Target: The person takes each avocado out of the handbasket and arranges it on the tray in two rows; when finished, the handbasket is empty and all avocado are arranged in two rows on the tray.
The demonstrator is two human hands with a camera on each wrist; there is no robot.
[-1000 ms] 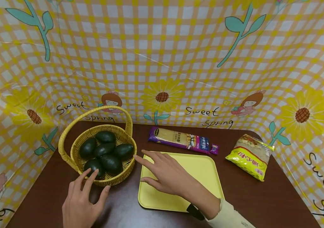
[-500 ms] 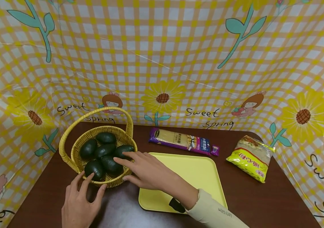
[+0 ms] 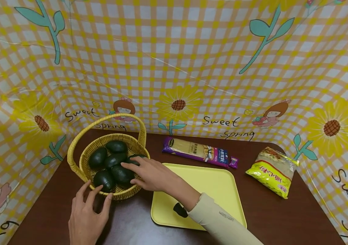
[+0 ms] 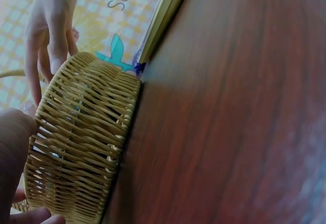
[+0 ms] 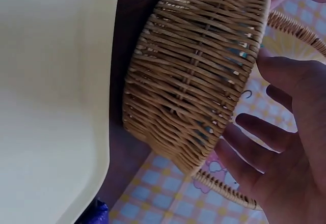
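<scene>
A yellow wicker basket (image 3: 126,195) with a tall arched handle stands on the table's left side, holding several dark green avocados (image 3: 116,146). At its front rim is my left hand (image 3: 88,215), fingertips spread beside the nearest avocado (image 3: 103,180) and thumb close to the rim. My right hand (image 3: 153,175) reaches over the basket's right rim. Its fingers overlap the rightmost avocado and partly hide it. In the right wrist view, the fingers (image 5: 244,165) pass over the rim loosely bent, with the thumb near the weave; the avocados are hidden there by the wall.
A pale yellow tray (image 3: 219,190) lies right of the basket, beneath my right forearm. Behind it is a purple pack of pasta (image 3: 195,151). A yellow bag of dry noodles (image 3: 273,172) lies at the far right. Patterned cloth (image 3: 177,61) surrounds the table (image 3: 271,217).
My right hand has moved left from above the tray's edge to over the basket's right side. My left hand has stayed at the front rim, shifting only slightly.
</scene>
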